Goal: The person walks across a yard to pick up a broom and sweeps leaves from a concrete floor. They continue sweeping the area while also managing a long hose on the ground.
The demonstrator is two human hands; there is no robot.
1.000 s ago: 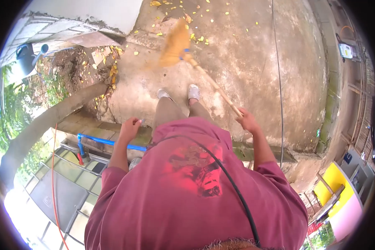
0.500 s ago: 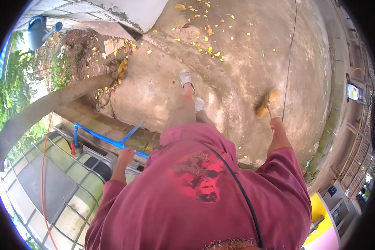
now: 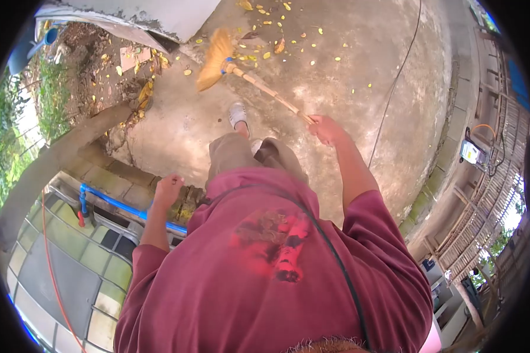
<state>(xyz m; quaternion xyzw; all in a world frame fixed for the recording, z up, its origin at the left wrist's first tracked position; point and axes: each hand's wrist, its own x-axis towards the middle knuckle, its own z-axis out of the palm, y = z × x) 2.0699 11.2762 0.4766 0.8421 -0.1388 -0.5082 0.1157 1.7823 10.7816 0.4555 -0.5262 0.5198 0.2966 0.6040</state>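
My right hand (image 3: 326, 130) grips the end of the wooden handle of a broom (image 3: 265, 88). The broom reaches up and left from the hand, and its yellow bristles (image 3: 215, 60) are fanned out over the concrete near the fallen leaves (image 3: 247, 57). Whether the bristles touch the ground I cannot tell. My left hand (image 3: 169, 189) is at my left side with its fingers curled and nothing visible in it, near a blue pipe (image 3: 121, 205).
A caged water tank (image 3: 70, 259) stands at the lower left, below a curved trunk (image 3: 53, 159). A dark cable (image 3: 394, 82) runs along the concrete on the right. A white wall corner (image 3: 176, 17) juts in at the top.
The broom has swung from the right side across to the upper left, with my right hand moving inward and up. The view has shifted slightly, and my left hand remains beside me.
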